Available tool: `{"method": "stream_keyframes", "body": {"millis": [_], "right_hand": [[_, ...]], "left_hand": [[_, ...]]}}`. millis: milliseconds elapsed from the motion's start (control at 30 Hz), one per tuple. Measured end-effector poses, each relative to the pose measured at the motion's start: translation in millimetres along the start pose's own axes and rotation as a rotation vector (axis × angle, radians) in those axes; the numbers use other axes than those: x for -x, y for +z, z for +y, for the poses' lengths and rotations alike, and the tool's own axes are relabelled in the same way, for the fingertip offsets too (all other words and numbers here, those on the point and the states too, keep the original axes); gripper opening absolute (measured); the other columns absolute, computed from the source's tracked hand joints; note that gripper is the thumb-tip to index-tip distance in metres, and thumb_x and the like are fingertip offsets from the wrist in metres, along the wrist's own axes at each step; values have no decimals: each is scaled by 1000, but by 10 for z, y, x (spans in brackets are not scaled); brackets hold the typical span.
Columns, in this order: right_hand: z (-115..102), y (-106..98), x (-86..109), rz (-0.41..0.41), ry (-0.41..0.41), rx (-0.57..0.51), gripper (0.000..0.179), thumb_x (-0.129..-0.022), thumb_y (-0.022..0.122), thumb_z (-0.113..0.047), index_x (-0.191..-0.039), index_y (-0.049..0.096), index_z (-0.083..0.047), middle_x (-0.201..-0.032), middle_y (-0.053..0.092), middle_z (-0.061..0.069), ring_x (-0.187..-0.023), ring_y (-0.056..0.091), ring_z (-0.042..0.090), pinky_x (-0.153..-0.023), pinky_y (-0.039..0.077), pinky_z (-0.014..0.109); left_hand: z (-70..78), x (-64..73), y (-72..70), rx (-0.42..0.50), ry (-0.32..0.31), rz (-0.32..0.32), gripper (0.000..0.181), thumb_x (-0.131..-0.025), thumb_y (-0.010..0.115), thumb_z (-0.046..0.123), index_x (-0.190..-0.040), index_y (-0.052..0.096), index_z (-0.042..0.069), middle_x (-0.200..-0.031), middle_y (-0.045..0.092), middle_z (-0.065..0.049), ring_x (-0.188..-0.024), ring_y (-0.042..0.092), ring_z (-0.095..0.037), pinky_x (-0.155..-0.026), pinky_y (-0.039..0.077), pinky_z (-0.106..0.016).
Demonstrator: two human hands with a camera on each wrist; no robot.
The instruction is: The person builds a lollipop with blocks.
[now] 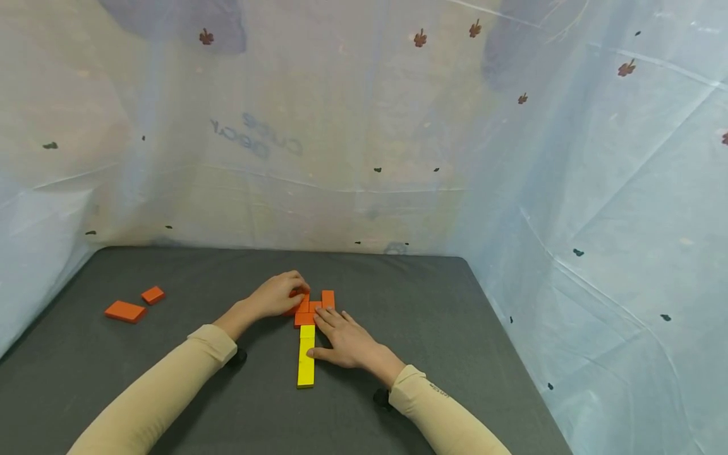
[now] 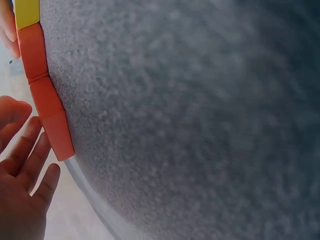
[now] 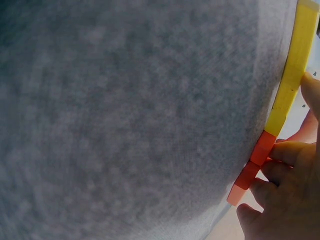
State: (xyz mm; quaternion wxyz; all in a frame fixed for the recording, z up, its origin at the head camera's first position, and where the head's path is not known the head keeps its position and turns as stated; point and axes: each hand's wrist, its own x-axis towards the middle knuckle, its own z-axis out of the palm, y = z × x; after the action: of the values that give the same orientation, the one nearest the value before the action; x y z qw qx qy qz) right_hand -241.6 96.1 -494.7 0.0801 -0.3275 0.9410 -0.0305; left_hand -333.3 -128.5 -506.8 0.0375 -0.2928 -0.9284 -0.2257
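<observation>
Orange wooden blocks [image 1: 304, 319] lie flat together on the dark table, joined below by a yellow strip of blocks [image 1: 306, 366]. My left hand [image 1: 276, 296] arches over the upper left of the orange group, its thumb and curled fingers pinching an orange block [image 1: 292, 309] there. That block is partly hidden by the hand. My right hand [image 1: 348, 344] lies spread at the right side, fingertips touching the orange pieces and thumb against the yellow strip. In the right wrist view, these fingers rest along the orange blocks [image 3: 262, 147]. An upright orange block [image 1: 328, 298] stands out at the group's upper right.
Two loose orange blocks, a larger one [image 1: 125, 311] and a smaller one [image 1: 153, 295], lie at the left of the dark grey table [image 1: 239, 411]. Translucent sheeting [image 1: 341, 126] with small leaf prints hangs behind the table and along its right side.
</observation>
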Motion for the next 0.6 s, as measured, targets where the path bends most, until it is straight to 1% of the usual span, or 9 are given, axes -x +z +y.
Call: {"method": "stream_keyframes", "body": {"millis": [100,267,333,600], "right_hand": [[-3,-1,4,1,-3,2,84,-90,37,-70,-154,22,-18,-161,14,-4,-148,14,19,-118,19,47],[-9,-10,10,-3,-5,0,83,-91,39,-69,-154,22,-17,-161,15,-3,-148,14,19,-118,19,48],[-10,-17,13,-5,-3,-1,83,-91,39,-68,-154,22,-17,-161,15,-3,-148,14,19,-118,19,47],[-8,-9,5,-8,3,-2,83,-91,39,-69,-154,22,-18,-161,15,-4,-148,14,18,-118,19,48]], "left_hand": [[6,-12,3,-22,0,-6,21,-92,65,21,-112,70,15,-109,62,-2,-95,61,-20,-85,52,-43],[7,-13,11,-55,-26,-41,24,-93,64,24,-116,69,17,-110,63,-3,-98,62,-23,-87,50,-47],[4,-15,18,-56,-37,-48,25,-94,63,26,-116,69,18,-110,63,-2,-99,62,-22,-89,50,-47],[12,1,14,-42,-29,-51,26,-94,63,27,-117,68,16,-111,63,-3,-99,62,-23,-88,51,-48]]}}
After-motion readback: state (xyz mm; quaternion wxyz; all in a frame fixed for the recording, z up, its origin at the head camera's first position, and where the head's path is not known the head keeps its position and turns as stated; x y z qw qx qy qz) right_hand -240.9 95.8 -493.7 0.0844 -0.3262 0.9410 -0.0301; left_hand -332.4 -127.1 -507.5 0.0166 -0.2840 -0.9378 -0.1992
